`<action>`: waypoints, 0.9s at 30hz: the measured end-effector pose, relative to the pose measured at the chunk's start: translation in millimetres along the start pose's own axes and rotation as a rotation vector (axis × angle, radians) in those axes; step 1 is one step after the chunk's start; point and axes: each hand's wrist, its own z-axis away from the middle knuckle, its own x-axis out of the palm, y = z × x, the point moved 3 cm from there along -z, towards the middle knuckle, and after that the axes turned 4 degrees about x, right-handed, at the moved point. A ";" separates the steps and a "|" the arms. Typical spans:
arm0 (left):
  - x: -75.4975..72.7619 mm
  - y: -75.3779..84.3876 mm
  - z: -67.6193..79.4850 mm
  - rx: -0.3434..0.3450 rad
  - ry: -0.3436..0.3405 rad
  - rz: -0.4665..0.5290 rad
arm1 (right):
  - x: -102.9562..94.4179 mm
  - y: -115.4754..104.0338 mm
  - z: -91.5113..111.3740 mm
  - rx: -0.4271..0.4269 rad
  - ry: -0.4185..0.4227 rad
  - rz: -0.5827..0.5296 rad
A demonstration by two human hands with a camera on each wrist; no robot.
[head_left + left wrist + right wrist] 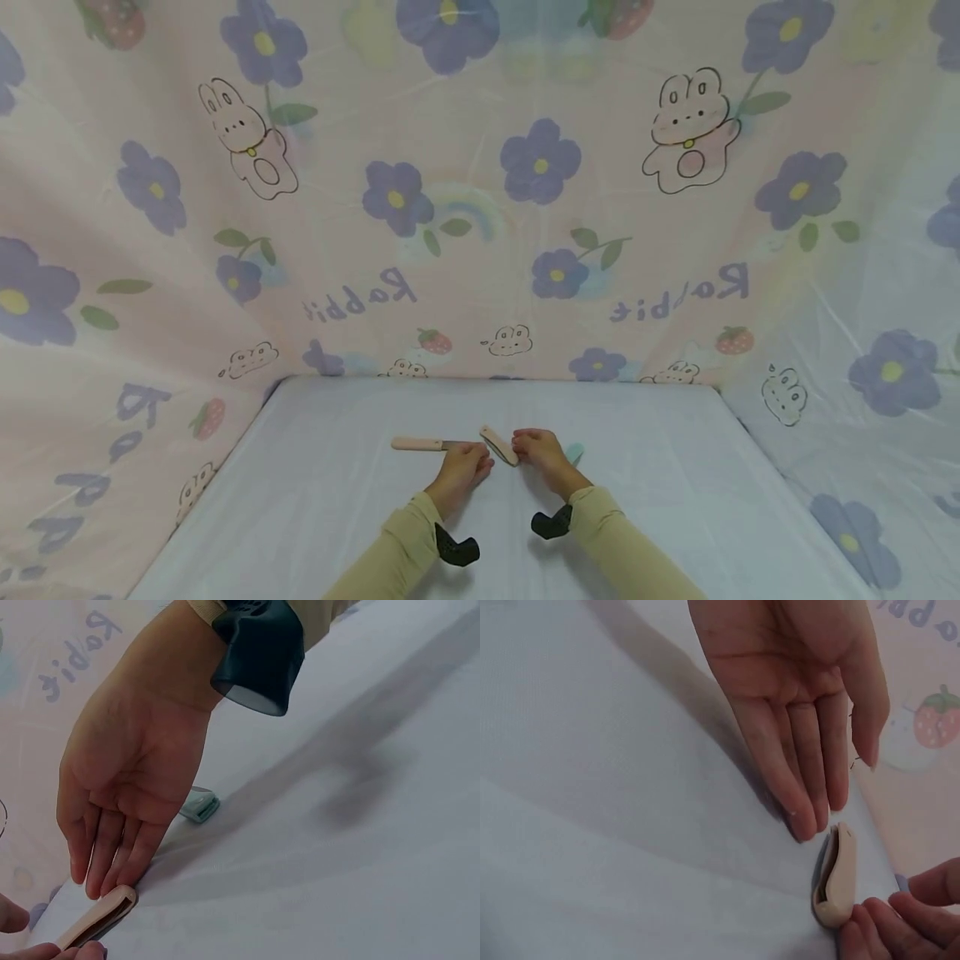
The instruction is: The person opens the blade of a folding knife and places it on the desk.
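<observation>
A beige oblong piece (498,446) with a dark slot along its edge, like a folded pocketknife, lies slanted on the white table between both hands. Its narrower end has a small hole. My right hand (543,457) has its fingers extended, fingertips right at the rounded end. My left hand (460,475) comes from the other side, palm turned inward; its fingers look nearly straight in the right wrist view, tips close to the holed end. Left of it lies a knife (417,444) with a beige handle, its blade partly hidden behind the left hand.
A small teal object (575,453) lies beyond the right hand, partly covered by it in the head view. Curtains (465,250) printed with flowers and rabbits rise along the table's back and sides. Black wrist devices (551,523) hang below the sleeves.
</observation>
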 end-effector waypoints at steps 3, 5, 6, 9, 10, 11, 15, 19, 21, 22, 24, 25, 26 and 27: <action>2.4 -1.9 -2.2 -0.023 0.021 0.027 | 2.5 2.3 -2.0 0.057 0.008 0.022; 3.3 -2.3 -3.5 -0.029 0.027 0.040 | 3.5 3.6 -4.2 0.072 0.011 0.038; 3.6 -2.4 -4.1 -0.030 0.029 0.051 | 3.9 4.3 -4.9 0.082 0.015 0.043; 3.6 -2.9 -6.1 -0.029 0.037 0.069 | 4.7 5.1 -5.9 0.080 0.014 0.058; 3.6 -3.0 -6.7 -0.030 0.040 0.079 | 5.1 5.5 -6.0 0.078 0.012 0.060; 3.8 -2.9 -7.0 -0.032 0.043 0.087 | 5.4 5.7 -5.9 0.076 0.012 0.062; 5.6 -2.9 -7.9 -0.044 0.051 0.110 | 7.4 7.0 -6.2 0.070 0.012 0.070; 8.0 -2.4 -8.5 -0.056 0.054 0.115 | 9.5 7.6 -6.3 0.073 0.014 0.090; 8.4 -2.4 -8.8 -0.063 0.055 0.108 | 10.1 7.3 -5.8 0.076 0.019 0.109; 8.4 -2.4 -8.9 -0.070 0.057 0.107 | 10.4 6.9 -5.4 0.078 0.022 0.117; 8.1 -2.6 -9.2 -0.083 0.058 0.107 | 10.7 6.1 -4.3 0.078 0.029 0.134; 7.9 -2.7 -9.3 -0.092 0.059 0.105 | 10.8 5.9 -3.6 0.079 0.031 0.135; 7.7 -2.7 -9.3 -0.097 0.057 0.103 | 10.9 5.7 -3.0 0.078 0.033 0.133; 7.5 -2.8 -9.6 -0.104 0.058 0.106 | 11.0 5.5 -2.2 0.077 0.034 0.128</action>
